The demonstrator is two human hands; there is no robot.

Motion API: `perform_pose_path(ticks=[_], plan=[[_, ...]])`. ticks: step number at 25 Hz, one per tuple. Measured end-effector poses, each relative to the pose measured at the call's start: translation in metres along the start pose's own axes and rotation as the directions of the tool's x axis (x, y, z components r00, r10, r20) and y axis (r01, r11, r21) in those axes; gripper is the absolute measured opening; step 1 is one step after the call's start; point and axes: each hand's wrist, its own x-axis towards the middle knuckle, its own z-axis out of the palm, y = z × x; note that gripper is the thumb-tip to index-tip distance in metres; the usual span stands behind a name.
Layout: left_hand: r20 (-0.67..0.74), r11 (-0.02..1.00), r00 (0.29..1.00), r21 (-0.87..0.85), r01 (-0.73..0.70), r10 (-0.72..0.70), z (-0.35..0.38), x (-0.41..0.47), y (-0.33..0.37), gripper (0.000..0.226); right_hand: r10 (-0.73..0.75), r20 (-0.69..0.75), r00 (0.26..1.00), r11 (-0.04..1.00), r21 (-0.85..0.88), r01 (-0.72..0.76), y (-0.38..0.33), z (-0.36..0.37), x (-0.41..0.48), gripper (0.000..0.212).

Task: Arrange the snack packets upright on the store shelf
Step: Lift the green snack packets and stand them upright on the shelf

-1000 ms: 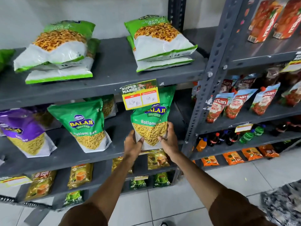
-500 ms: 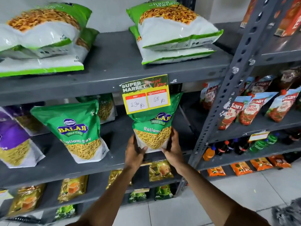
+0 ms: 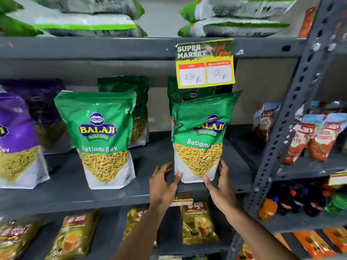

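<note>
so the green sev packet is standing on the middle shelf with the left hand and right hand loosely cupping its base, grip open, probably just needs letting go gently.

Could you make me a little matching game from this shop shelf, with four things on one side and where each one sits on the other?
Things:
1. green Ratlami packet
2. price card
3. purple packet
4. tomato pouches

Places:
A. hanging from the edge of the upper shelf
B. far left of the middle shelf
C. on the neighbouring rack to the right
D. standing between the left hand and the right hand

Pairs: 1-D, 2-A, 3-B, 4-C
</note>
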Motion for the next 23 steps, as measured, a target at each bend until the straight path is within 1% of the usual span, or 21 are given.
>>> perform_pose_path(ticks=[2,5,8,11,13,14,15,16,17,18,19,20,21,23], plan=[[0.026,0.993,0.999,0.113,-0.022,0.019,0.004,-0.004,0.005,0.042,0.069,-0.021,0.997,0.991,-0.111,-0.07,-0.008,0.005,-0.002,0.074],[0.032,0.99,0.999,0.134,0.038,-0.043,0.004,-0.006,0.011,0.046,0.133,-0.025,0.991,0.971,-0.196,-0.136,-0.014,0.007,-0.001,0.075],[0.027,0.982,0.998,0.183,0.048,-0.054,0.008,-0.006,0.014,0.049,0.164,-0.037,0.986,0.953,-0.25,-0.169,-0.013,0.006,0.002,0.075],[0.006,0.973,1.0,0.229,0.009,-0.01,0.011,-0.005,0.014,0.047,0.177,-0.054,0.983,0.946,-0.266,-0.185,-0.015,0.008,0.004,0.074],[0.015,0.973,1.0,0.231,0.016,-0.02,0.012,-0.003,0.015,0.047,0.19,-0.041,0.981,0.945,-0.263,-0.194,-0.017,0.006,0.004,0.075],[0.018,0.976,0.999,0.215,0.037,-0.042,0.011,-0.005,0.016,0.047,0.192,-0.036,0.981,0.95,-0.245,-0.195,-0.019,0.005,0.002,0.078],[0.007,0.985,0.998,0.156,0.067,-0.069,0.009,-0.01,0.017,0.044,0.186,-0.065,0.98,0.961,-0.198,-0.195,-0.021,0.005,-0.005,0.081],[-0.017,0.996,0.997,0.041,0.078,-0.077,0.005,-0.019,0.019,0.039,0.165,-0.15,0.975,0.971,-0.148,-0.187,-0.023,0.007,-0.015,0.084],[-0.041,0.995,0.998,-0.089,0.048,-0.052,-0.002,-0.032,0.021,0.032,0.126,-0.276,0.953,0.98,-0.117,-0.163,-0.023,0.01,-0.03,0.084],[-0.088,0.984,0.996,-0.175,-0.024,0.008,-0.012,-0.045,0.02,0.026,0.07,-0.379,0.923,0.986,-0.113,-0.121,-0.026,0.016,-0.046,0.082],[-0.151,0.976,0.986,-0.192,-0.103,0.075,-0.028,-0.056,0.018,0.023,0.003,-0.419,0.908,0.991,-0.122,-0.059,-0.031,0.027,-0.06,0.078],[-0.218,0.972,0.968,-0.169,-0.164,0.126,-0.047,-0.062,0.014,0.021,-0.063,-0.406,0.912,0.992,-0.125,0.013,-0.039,0.04,-0.074,0.072],[-0.294,0.966,0.943,-0.15,-0.21,0.159,-0.071,-0.063,0.009,0.019,-0.115,-0.353,0.928,0.99,-0.12,0.077,-0.047,0.057,-0.082,0.067],[-0.468,0.967,0.869,-0.106,-0.234,0.159,-0.117,-0.052,-0.002,0.017,-0.165,-0.211,0.963,0.985,-0.079,0.151,-0.065,0.093,-0.09,0.059]])
